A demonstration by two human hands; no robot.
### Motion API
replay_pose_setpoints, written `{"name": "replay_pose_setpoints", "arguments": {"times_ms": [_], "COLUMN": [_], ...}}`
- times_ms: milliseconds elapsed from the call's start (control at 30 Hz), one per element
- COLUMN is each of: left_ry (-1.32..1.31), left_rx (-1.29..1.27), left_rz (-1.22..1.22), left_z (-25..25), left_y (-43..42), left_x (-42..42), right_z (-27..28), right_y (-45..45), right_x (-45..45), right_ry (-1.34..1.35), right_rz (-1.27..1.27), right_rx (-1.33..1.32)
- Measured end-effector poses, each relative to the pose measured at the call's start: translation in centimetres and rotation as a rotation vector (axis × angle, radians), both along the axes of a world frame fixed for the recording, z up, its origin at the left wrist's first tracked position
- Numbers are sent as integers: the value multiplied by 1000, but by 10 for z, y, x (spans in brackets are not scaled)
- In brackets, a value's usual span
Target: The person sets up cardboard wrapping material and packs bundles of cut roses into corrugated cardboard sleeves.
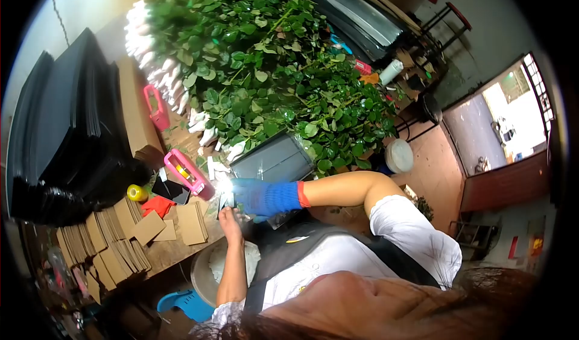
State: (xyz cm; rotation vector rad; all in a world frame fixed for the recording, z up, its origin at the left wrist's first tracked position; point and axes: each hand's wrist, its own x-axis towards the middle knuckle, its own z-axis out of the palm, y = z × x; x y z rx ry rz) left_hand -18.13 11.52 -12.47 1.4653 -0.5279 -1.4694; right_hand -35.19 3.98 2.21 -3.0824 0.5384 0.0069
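My left hand (230, 222) is bare and closed, its fingertips pinched on a small, thin, dark piece at the table's edge. Touching or nearly touching it from the right is my right hand (265, 198), in a blue knit glove with a red cuff. Its fingers are bent toward the same spot, but strong glare hides what lies between them. A grey plastic tray (271, 162) sits just beyond the glove. To the left stand a pink tape dispenser (192, 176) with yellow tape and a dark phone (170, 189).
Leafy green stems (253, 69) with white-wrapped ends (172, 81) cover the far table. Cardboard pieces (111, 234) lie stacked at left, below black sheets (66, 123). Another pink dispenser (155, 107), a yellow tape roll (137, 193) and red cloth (158, 206) are nearby. A bucket (208, 273) stands below.
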Motion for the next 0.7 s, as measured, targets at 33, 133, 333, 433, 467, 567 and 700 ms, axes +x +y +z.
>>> {"name": "replay_pose_setpoints", "arguments": {"times_ms": [33, 133, 333, 433, 467, 567, 700], "left_ry": [-16, -48, 45, 194, 392, 959, 888], "left_rx": [-24, -98, -245, -367, -331, -498, -519], "left_rz": [10, 58, 49, -74, -100, -351, -355], "left_z": [3, 7, 67, 121, 129, 186, 207], "left_y": [0, 6, 33, 27, 17, 8, 51], "left_x": [2, 8, -10, -48, -66, -126, -178], "right_z": [-1, 25, 99, 165, 192, 248, 205], "right_y": [0, -5, -15, 0, 17, 83, 174], "right_x": [0, -6, -52, -82, -92, -142, -245], "right_ry": [110, 298, -126, -365, -401, -553, -1335], "right_rz": [5, 74, 9, -100, -128, -178, -634], "right_rx": [65, 100, -142, -327, -333, -268, -118]}}
